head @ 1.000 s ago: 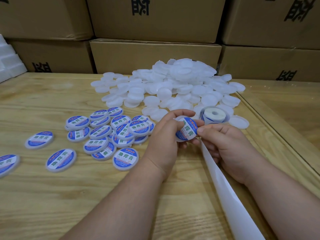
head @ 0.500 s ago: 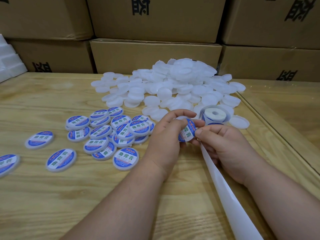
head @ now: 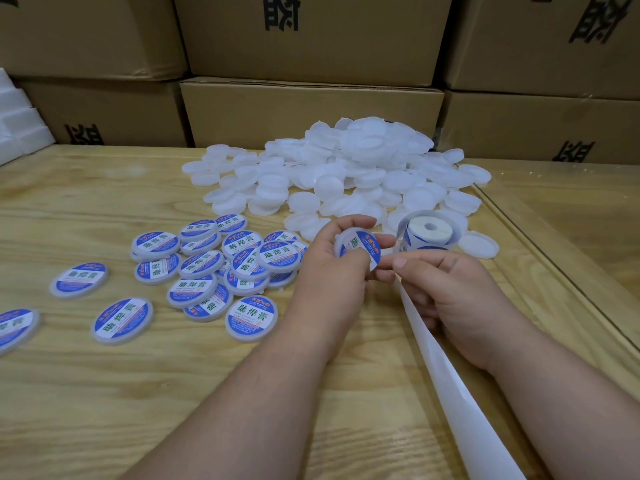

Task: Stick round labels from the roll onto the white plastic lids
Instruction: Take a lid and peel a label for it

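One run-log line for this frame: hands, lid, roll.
left hand: holds labelled lid | right hand: holds backing strip | label roll: beside plain lid pile

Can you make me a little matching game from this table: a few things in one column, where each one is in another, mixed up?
Things:
1. heap of plain white plastic lids
2. cluster of blue-and-white labelled lids
3. roll of round labels
4. long white backing strip

Places:
A. trailing toward the camera under the right hand
B. beside the left hand, on its left
C. just beyond the right hand
D. far side, before the brown cardboard boxes

Pairs: 1-D, 2-B, 3-C, 4-A
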`<state>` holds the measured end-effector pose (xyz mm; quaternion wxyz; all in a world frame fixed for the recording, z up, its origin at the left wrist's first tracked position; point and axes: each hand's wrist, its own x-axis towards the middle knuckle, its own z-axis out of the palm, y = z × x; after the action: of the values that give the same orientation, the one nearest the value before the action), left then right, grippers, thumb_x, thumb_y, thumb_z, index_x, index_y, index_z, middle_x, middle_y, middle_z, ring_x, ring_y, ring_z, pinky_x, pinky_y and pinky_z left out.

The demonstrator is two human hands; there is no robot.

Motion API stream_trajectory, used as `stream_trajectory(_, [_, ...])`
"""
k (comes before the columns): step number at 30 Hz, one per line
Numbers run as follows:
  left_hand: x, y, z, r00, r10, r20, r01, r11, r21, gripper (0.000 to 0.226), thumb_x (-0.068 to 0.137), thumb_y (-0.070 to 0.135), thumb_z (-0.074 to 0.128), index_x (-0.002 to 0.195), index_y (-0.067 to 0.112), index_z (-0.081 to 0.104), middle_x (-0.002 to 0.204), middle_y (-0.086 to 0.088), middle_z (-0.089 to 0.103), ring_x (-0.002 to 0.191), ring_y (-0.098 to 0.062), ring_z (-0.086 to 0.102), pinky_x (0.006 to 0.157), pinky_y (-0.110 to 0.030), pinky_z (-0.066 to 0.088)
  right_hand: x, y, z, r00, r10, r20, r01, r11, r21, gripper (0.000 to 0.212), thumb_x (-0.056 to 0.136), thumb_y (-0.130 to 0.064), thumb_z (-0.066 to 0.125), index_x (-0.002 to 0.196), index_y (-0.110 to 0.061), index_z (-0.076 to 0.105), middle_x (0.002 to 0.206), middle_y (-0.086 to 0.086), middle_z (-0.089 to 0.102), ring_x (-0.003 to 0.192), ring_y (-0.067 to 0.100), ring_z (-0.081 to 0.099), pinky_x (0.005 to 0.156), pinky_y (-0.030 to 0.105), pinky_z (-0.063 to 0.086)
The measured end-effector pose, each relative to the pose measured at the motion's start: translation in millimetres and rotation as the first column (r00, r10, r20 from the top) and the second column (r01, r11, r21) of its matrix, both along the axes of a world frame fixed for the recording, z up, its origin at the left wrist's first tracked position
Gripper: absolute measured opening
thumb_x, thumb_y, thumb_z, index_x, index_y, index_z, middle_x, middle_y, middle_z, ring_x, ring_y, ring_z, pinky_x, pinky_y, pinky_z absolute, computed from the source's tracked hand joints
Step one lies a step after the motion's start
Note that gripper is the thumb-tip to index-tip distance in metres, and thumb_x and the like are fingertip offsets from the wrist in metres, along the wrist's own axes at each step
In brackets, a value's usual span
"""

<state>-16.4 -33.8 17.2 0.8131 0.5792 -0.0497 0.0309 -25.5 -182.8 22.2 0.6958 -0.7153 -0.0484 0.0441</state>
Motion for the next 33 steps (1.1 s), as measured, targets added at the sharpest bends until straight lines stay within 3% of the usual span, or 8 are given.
stream_trajectory(5, [3.3, 4.1, -3.6, 0.996, 0.085, -0.005, -0.085, 0.992, 0.093, 0.038, 0.088, 0.002, 0.054, 0.111, 0.03, 0.065, 0.102, 0.006, 0.078, 0.065, -0.011, 0.069, 0.06, -0.019, 0.048, 1.8, -2.7, -0.4, 0.998, -0.061, -0.011, 0.062, 0.99, 0.128, 0.01, 0.091, -0.02, 0.068, 0.091, -0.017, 0.077, 0.051, -0.004, 0.039, 0.042, 0.009, 0.031, 0.038, 0.02, 0.029])
stream_trajectory(9, [2.4, 5.5, 1.4, 0.994, 0.091, -0.06, -0.088, 0.994, 0.065, 0.022, 0.102, 0.04, 0.048, 0.112, 0.031, 0.066, 0.099, 0.004, 0.079, 0.06, -0.011, 0.066, 0.058, -0.024, 0.046, 1.0, -1.9, 0.5, 0.998, -0.068, -0.014, 0.07, 0.984, 0.162, 0.015, 0.085, -0.027, 0.073, 0.071, -0.024, 0.069, 0.052, -0.004, 0.037, 0.042, 0.009, 0.028, 0.039, 0.021, 0.029])
stream_trajectory(12, [2.7, 7.5, 4.2, 0.992, 0.058, -0.116, -0.059, 0.998, -0.005, 0.05, 0.103, 0.059, 0.032, 0.104, 0.03, 0.074, 0.072, -0.003, 0.076, 0.045, -0.016, 0.057, 0.047, -0.024, 0.04, 0.3, -0.7, 0.9, 0.997, -0.08, -0.021, 0.082, 0.981, 0.175, 0.025, 0.093, -0.025, 0.068, 0.068, -0.024, 0.068, 0.052, -0.004, 0.035, 0.042, 0.009, 0.027, 0.038, 0.02, 0.028])
stream_trajectory(14, [2.2, 7.4, 4.7, 0.991, 0.069, -0.117, -0.071, 0.997, -0.019, 0.058, 0.103, 0.062, 0.03, 0.096, 0.032, 0.079, 0.046, 0.002, 0.052, 0.039, -0.017, 0.046, 0.04, -0.023, 0.035, -0.3, 0.4, 2.3, 0.997, -0.077, -0.024, 0.08, 0.981, 0.176, 0.029, 0.093, -0.026, 0.067, 0.064, -0.024, 0.065, 0.053, -0.004, 0.033, 0.042, 0.009, 0.026, 0.038, 0.019, 0.028])
stream_trajectory(16, [2.1, 7.1, 5.0, 0.988, 0.095, -0.125, -0.097, 0.995, -0.01, 0.054, 0.101, 0.061, 0.035, 0.093, 0.033, 0.079, 0.044, 0.002, 0.04, 0.041, -0.017, 0.041, 0.04, -0.022, 0.032, -1.0, 1.1, 3.8, 0.997, -0.067, -0.026, 0.071, 0.981, 0.18, 0.033, 0.092, -0.028, 0.067, 0.061, -0.024, 0.06, 0.053, -0.003, 0.032, 0.042, 0.009, 0.025, 0.038, 0.019, 0.028])
stream_trajectory(20, [5.9, 7.6, 5.2, 0.974, 0.144, -0.173, -0.165, 0.98, -0.114, 0.029, 0.101, 0.043, 0.055, 0.089, 0.028, 0.077, 0.057, 0.004, 0.051, 0.047, -0.013, 0.042, 0.047, -0.023, 0.034, -1.3, 1.0, 5.1, 0.998, -0.055, -0.027, 0.059, 0.983, 0.176, 0.041, 0.092, -0.032, 0.066, 0.055, -0.024, 0.049, 0.053, -0.003, 0.03, 0.042, 0.01, 0.024, 0.038, 0.02, 0.027])
stream_trajectory(27, [11.6, 13.3, 8.0, 0.94, 0.119, -0.319, -0.255, 0.867, -0.428, 0.006, 0.096, 0.029, 0.067, 0.094, 0.025, 0.071, 0.077, 0.009, 0.072, 0.056, -0.006, 0.054, 0.049, -0.02, 0.042, -1.6, 0.1, 3.7, 0.996, -0.082, -0.032, 0.086, 0.982, 0.168, 0.022, 0.092, -0.027, 0.068, 0.071, -0.018, 0.067, 0.052, -0.004, 0.032, 0.042, 0.008, 0.026, 0.038, 0.018, 0.029])
stream_trajectory(33, [13.0, 17.1, 8.0, 0.928, 0.052, -0.368, -0.255, 0.808, -0.53, 0.019, 0.097, 0.019, 0.062, 0.114, 0.029, 0.064, 0.095, 0.012, 0.076, 0.066, -0.006, 0.059, 0.055, -0.022, 0.039, -0.3, -1.2, 1.9, 0.995, -0.09, -0.031, 0.094, 0.986, 0.138, 0.011, 0.096, -0.016, 0.064, 0.088, -0.009, 0.067, 0.05, -0.007, 0.035, 0.041, 0.006, 0.028, 0.038, 0.017, 0.03])
